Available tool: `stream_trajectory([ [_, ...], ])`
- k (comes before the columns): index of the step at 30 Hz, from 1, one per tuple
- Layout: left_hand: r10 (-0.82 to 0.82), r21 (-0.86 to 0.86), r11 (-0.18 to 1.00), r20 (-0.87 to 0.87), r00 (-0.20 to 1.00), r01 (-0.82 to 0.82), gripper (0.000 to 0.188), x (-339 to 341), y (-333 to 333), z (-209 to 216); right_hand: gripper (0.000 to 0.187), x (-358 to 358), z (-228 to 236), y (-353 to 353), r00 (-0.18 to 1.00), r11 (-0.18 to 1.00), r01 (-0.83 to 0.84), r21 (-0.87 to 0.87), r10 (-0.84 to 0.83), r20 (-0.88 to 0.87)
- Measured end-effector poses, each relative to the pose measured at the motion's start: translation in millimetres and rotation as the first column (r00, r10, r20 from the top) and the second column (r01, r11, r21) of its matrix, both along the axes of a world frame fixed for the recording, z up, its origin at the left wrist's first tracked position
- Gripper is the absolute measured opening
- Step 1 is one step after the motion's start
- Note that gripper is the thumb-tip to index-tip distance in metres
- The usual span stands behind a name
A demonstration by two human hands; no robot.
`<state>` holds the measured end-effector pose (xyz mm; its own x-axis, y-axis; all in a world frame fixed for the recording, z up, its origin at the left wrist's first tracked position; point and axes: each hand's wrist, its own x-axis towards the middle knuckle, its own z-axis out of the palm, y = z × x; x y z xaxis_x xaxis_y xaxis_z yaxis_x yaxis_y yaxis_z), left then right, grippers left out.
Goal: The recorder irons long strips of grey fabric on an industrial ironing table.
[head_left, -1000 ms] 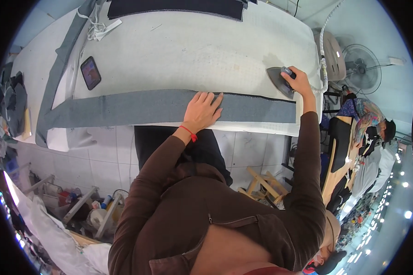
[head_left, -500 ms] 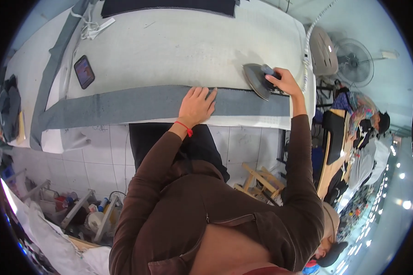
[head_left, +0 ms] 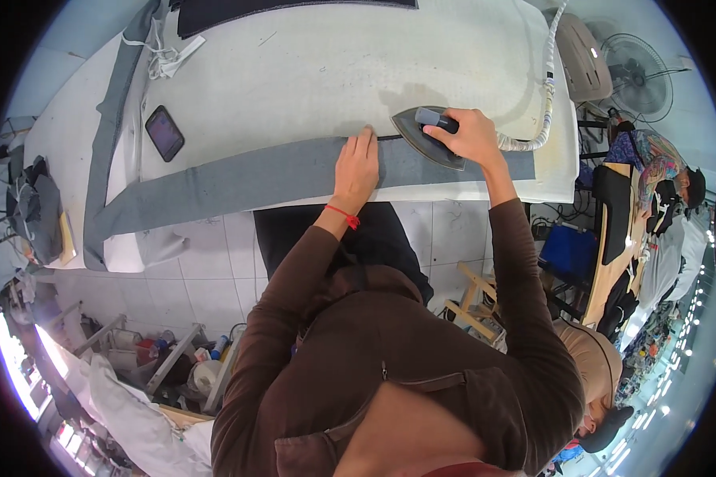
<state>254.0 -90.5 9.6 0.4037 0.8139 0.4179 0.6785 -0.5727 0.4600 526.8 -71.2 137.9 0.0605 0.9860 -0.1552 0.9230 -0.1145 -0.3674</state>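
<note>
A long grey fabric strip (head_left: 254, 169) lies along the near edge of the white padded table. My left hand (head_left: 358, 165) rests flat on it, fingers stretched toward the strip's far edge, holding nothing. To its right, my right hand (head_left: 468, 137) is wrapped round the handle of a steam iron (head_left: 411, 132). The iron lies across the right part of the strip, tip pointing far left, close to my left fingertips. It hides the cloth under its plate.
A phone (head_left: 165, 133) and a white cord (head_left: 165, 60) lie on the table's left side. Dark folded fabric (head_left: 294, 12) is at the far edge. A wrapped hose (head_left: 549, 103) trails at the right, near a fan (head_left: 636, 77). Other people sit further right.
The iron has slid left along the strip, nearer my left hand. My left fingers have drawn closer together. The whole view has shifted slightly.
</note>
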Motion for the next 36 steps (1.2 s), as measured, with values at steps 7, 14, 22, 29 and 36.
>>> stream_trajectory([
  [7, 0.067, 0.266, 0.964, -0.173, 0.983, -0.019, 0.028, -54, 26, 19, 0.065, -36, -2, -5, 0.999, 0.999, -0.021, 0.033, 0.02, 0.032],
  [14, -0.282, 0.211, 0.912, -0.301, 0.911, 0.352, 0.029, -114, 53, 16, 0.063, -66, -2, -6, 0.997, 0.995, -0.052, 0.087, 0.046, 0.06],
  [22, -0.339, 0.204, 0.893, -0.282, 0.897, 0.401, 0.039, -150, 56, 14, 0.062, -94, -6, -8, 0.997, 0.991, -0.06, 0.117, 0.055, 0.051],
  [29, -0.317, 0.211, 0.896, -0.312, 0.896, 0.391, 0.039, -186, 61, 15, 0.065, -117, -5, -6, 0.995, 0.994, -0.065, 0.091, 0.058, 0.081],
  [36, -0.279, 0.283, 0.884, -0.319, 0.906, 0.372, 0.031, -209, 66, 25, 0.066, -142, -7, -4, 0.995, 0.992, -0.081, 0.102, 0.074, 0.066],
])
